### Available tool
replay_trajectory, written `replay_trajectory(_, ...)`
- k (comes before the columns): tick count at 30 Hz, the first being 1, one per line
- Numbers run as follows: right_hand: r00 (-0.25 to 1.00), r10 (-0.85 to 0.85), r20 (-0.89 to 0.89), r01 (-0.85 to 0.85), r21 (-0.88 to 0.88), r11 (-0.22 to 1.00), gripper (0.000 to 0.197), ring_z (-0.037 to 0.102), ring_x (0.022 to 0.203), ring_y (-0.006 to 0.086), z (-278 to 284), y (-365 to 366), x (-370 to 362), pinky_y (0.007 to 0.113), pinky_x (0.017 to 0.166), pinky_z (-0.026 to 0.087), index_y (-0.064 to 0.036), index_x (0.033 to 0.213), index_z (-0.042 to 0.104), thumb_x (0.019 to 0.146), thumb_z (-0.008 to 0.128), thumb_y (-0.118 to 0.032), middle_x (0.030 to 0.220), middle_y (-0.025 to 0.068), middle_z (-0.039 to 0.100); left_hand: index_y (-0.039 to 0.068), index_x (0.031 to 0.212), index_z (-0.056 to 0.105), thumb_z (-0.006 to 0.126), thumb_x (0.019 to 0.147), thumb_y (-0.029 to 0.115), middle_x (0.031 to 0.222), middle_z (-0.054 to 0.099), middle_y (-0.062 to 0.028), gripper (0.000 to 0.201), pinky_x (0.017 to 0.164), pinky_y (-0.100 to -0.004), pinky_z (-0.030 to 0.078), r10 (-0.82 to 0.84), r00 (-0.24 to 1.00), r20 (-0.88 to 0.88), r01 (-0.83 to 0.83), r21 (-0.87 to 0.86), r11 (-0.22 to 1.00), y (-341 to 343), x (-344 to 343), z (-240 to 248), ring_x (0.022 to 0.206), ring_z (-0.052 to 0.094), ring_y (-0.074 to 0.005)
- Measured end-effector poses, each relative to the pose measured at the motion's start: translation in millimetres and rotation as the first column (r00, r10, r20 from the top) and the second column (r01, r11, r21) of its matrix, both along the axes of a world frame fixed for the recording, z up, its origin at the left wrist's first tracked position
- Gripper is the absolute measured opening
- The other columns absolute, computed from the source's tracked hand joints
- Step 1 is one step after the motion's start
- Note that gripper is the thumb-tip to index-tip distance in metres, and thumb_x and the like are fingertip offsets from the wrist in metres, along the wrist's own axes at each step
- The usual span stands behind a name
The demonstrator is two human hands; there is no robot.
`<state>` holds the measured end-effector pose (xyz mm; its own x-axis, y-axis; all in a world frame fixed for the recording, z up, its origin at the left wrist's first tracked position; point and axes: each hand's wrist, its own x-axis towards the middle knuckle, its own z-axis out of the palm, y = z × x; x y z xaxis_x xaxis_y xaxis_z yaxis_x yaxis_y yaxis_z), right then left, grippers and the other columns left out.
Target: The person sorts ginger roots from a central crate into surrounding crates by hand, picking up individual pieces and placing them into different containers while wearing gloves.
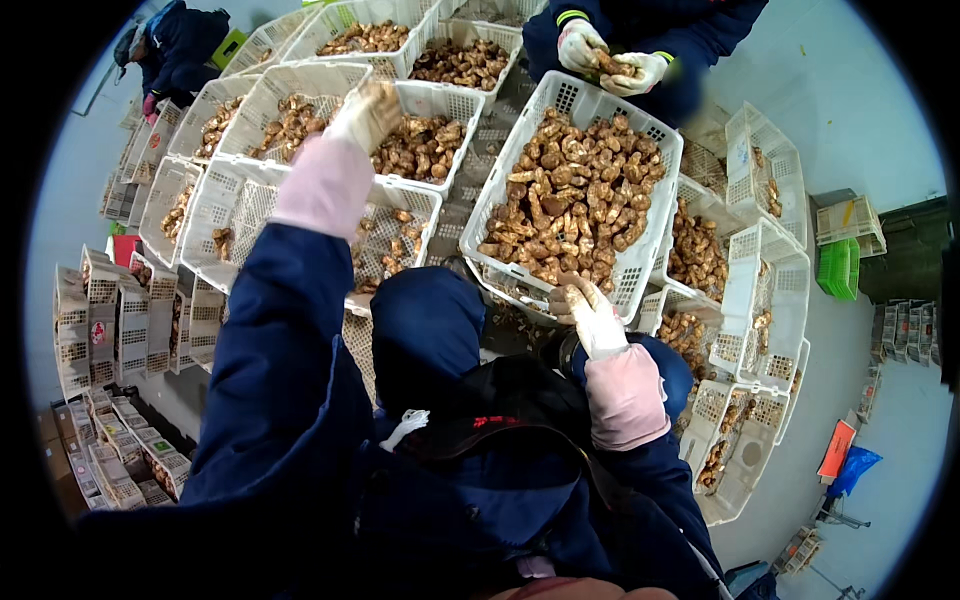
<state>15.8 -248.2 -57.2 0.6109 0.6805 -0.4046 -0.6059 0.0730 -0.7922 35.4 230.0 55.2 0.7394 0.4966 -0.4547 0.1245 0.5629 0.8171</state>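
Note:
My left hand [366, 112], in a pale glove with a pink cuff, reaches far forward over a white slotted crate [300, 80] of brown mushrooms; its fingers look closed, and whether it holds a mushroom I cannot tell. In a white glove, my right hand [590, 312] rests at the near rim of a big white crate [640, 270] heaped with brown mushrooms [570, 200], fingers curled on one mushroom at the edge. Dark blue sleeves cover both my arms.
Many white crates of mushrooms surround me, some stacked at left [110, 320] and right [760, 300]. A person in dark blue across the big crate holds a mushroom in gloved hands [610, 62]. Another person [175, 45] works at far left. A green crate [840, 268] stands at right.

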Motion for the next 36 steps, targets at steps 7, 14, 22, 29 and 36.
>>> replay_trajectory(7, 0.960, 0.067, 0.271, 0.035, -0.353, 0.935, 0.033, 0.066, 0.084, 0.0148, 26, 14, -4, 0.026, 0.073, 0.053, -0.0024, 0.127, 0.055, 0.099, 0.051, -0.020, 0.106, 0.0090, 0.067, -0.002, 0.144, 0.033, 0.051, 0.098, 0.012, 0.142, 0.043, -0.0210, 0.052, 0.110, -0.0357, 0.042, 0.144, 0.930, 0.337, -0.204, 0.150, 0.967, -39, 21, 72, 0.123, 0.053, -0.0299)
replay_trajectory(14, 0.876, 0.215, 0.431, -0.008, -0.434, 0.901, 0.040, 0.061, 0.095, 0.0145, 7, 12, -1, 0.028, 0.082, 0.050, -0.0007, 0.131, 0.051, 0.099, 0.054, -0.024, 0.115, 0.0097, 0.063, 0.002, 0.117, 0.052, 0.049, 0.099, 0.017, 0.116, 0.060, -0.0184, 0.024, 0.093, -0.0437, 0.050, 0.168, 0.922, 0.349, 0.008, -0.450, 0.893, -207, -8, 7, 0.109, 0.059, -0.0320)
replay_trajectory(22, 0.619, 0.648, 0.443, -0.078, -0.786, 0.613, 0.051, 0.060, 0.115, 0.0257, 28, 36, 55, 0.034, 0.095, 0.048, -0.0027, 0.133, 0.050, 0.088, 0.063, -0.021, 0.127, 0.0168, 0.059, 0.002, 0.122, 0.052, 0.047, 0.101, 0.020, 0.117, 0.060, -0.0145, 0.028, 0.091, -0.0408, 0.051, 0.337, 0.869, 0.362, -0.172, -0.419, 0.892, -200, -18, -29, 0.107, 0.060, -0.0290)
replay_trajectory(29, 0.111, 0.994, -0.023, 0.102, -0.994, -0.035, 0.080, 0.042, 0.134, 0.0324, -14, 123, 105, 0.038, 0.107, 0.042, -0.0201, 0.152, 0.025, 0.084, 0.068, -0.029, 0.155, 0.0095, 0.026, 0.000, 0.127, 0.051, 0.051, 0.099, 0.020, 0.115, 0.062, -0.0141, 0.035, 0.092, -0.0395, 0.050, 0.258, 0.886, 0.385, -0.136, -0.317, 0.939, -201, -10, -23, 0.106, 0.061, -0.0266)
replay_trajectory(36, 0.317, 0.931, -0.180, -0.120, -0.982, -0.149, 0.075, 0.050, 0.129, 0.0280, -38, 131, 127, 0.039, 0.102, 0.046, -0.0181, 0.149, 0.029, 0.086, 0.065, -0.035, 0.144, 0.0152, 0.045, -0.002, 0.128, 0.049, 0.052, 0.098, 0.019, 0.119, 0.060, -0.0188, 0.036, 0.094, -0.0402, 0.050, 0.238, 0.882, 0.407, -0.108, -0.318, 0.942, -199, -6, -28, 0.110, 0.061, -0.0299)
